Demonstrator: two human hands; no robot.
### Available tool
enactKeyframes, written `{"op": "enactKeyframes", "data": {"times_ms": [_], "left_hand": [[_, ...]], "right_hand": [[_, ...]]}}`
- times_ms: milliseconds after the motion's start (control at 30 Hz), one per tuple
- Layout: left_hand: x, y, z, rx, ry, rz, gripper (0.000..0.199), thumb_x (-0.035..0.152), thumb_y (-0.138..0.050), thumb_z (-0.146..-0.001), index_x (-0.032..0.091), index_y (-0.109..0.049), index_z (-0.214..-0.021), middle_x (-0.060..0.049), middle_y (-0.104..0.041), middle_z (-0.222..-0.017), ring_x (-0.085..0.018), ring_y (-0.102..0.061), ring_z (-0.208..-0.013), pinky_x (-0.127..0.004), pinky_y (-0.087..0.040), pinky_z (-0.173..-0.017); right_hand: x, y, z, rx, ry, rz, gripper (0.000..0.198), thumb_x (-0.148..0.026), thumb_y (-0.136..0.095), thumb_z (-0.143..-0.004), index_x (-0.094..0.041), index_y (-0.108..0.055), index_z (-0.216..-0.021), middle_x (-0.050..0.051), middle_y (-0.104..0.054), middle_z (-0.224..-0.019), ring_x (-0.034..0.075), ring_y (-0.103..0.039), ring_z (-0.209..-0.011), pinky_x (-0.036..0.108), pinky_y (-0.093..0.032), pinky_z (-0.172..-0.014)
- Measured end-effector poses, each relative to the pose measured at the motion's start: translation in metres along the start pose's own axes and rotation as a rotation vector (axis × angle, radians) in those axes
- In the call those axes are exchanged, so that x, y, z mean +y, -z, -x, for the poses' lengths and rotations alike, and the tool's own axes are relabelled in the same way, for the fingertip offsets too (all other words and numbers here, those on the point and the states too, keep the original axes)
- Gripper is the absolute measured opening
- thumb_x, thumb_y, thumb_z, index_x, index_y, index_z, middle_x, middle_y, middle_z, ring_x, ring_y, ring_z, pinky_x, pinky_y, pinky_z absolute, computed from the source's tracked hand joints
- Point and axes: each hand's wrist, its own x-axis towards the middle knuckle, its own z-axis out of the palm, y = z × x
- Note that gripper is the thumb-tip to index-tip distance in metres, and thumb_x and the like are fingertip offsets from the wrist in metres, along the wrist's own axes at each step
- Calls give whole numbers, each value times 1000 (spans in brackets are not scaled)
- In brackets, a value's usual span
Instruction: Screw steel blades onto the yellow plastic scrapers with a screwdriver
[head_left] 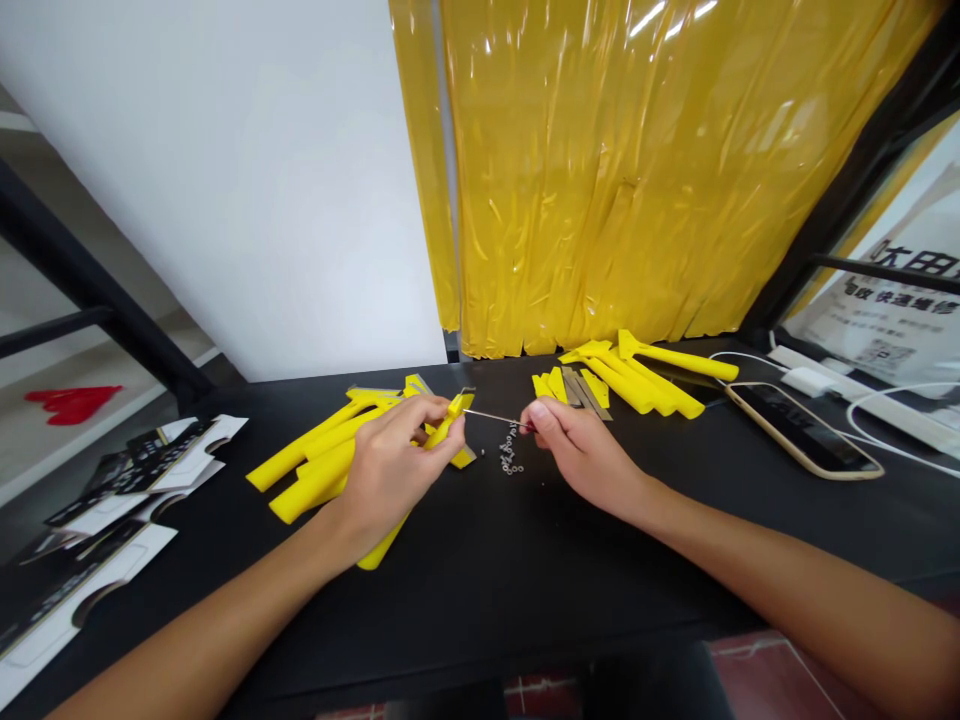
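Observation:
My left hand (394, 460) is closed on a yellow-handled scraper (384, 548), its head raised and its handle slanting down beneath my palm. Between finger and thumb, my right hand (581, 447) grips a thin screwdriver (491, 414); only its metal shaft and a bit of red show. The shaft's tip meets the scraper's head. Below it on the table lies a small heap of metal nuts (511, 458). Several similar yellow scrapers (319, 475) are piled left of my left hand. Beyond my right hand lie yellow handles (637, 380), flat yellow pieces (551, 384) and grey-brown strips (583, 392).
A phone (802, 428) rests at the right near white cables and a power strip (862, 395). Black-and-white printed cards (112, 560) are stacked at the left edge. Behind the black table (480, 600) stand a white panel (262, 180) and a yellow plastic curtain (637, 180).

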Motion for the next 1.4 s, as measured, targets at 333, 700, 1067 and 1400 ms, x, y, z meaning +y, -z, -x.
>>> {"op": "enactKeyframes", "data": {"times_ms": [333,700,1067,1400], "left_hand": [[-3,1,0,44,-85,-8,10,18,-73,-83,20,-63,-83,-1,-74,-87,-15,-72,-75,-26,-60,-66],[-2,-1,-2,-31,41,8,11,23,-71,-83,20,-61,-79,1,-71,-78,-12,-65,-61,-25,-58,-59],[-6,0,0,35,-86,-24,9,21,-70,-85,21,-61,-84,-1,-73,-87,-15,-70,-74,-27,-60,-66],[-5,0,-3,-25,-18,-25,9,25,-70,-86,21,-62,-82,0,-72,-83,-14,-69,-67,-27,-59,-62]], "right_hand": [[3,-3,-1,-125,10,-65,33,-40,-39,-104,-21,-56,-83,-3,-54,-68,13,-51,-65,27,-39,-65],[-4,-4,2,-122,-51,-171,22,-39,-49,-101,-20,-54,-92,-3,-52,-74,12,-47,-68,26,-37,-64],[-11,-3,1,-430,-467,-872,31,-50,-54,-95,-21,-51,-86,-10,-24,-60,8,-11,-49,23,-8,-43],[1,-4,-2,-36,-57,-3,24,-39,-54,-97,-19,-64,-88,1,-63,-78,16,-56,-75,30,-41,-71]]}}
